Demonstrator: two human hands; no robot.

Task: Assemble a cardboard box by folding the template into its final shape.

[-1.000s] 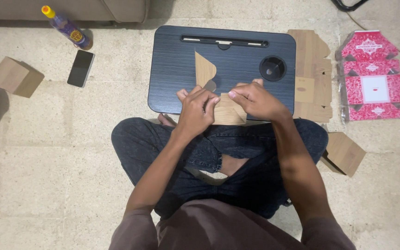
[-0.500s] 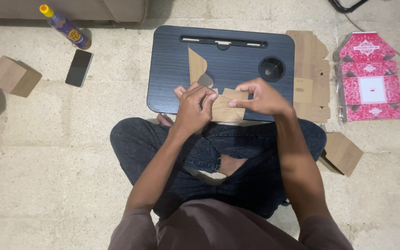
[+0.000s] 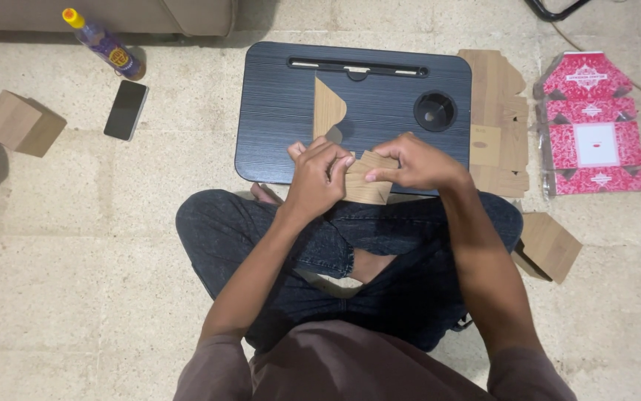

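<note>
Cardboard box (image 3: 368, 182) — half-folded, wood-brown — sat pinched between both my hands at the near edge of the black lap desk (image 3: 276, 111). My left hand (image 3: 319, 174) gripped its left side, fingers curled; my right hand (image 3: 413, 161) clamped the top flap — one long flap stood up behind.

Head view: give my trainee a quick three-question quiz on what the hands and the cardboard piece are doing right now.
1. True or false: both hands grip the cardboard piece.
2. What lies beside the phone? A) bottle B) mug C) scissors
3. Which surface is the work held over?

Key:
1. True: left hand and right hand both pinch it.
2. A, the bottle.
3. The black lap desk, at its near edge.
</note>
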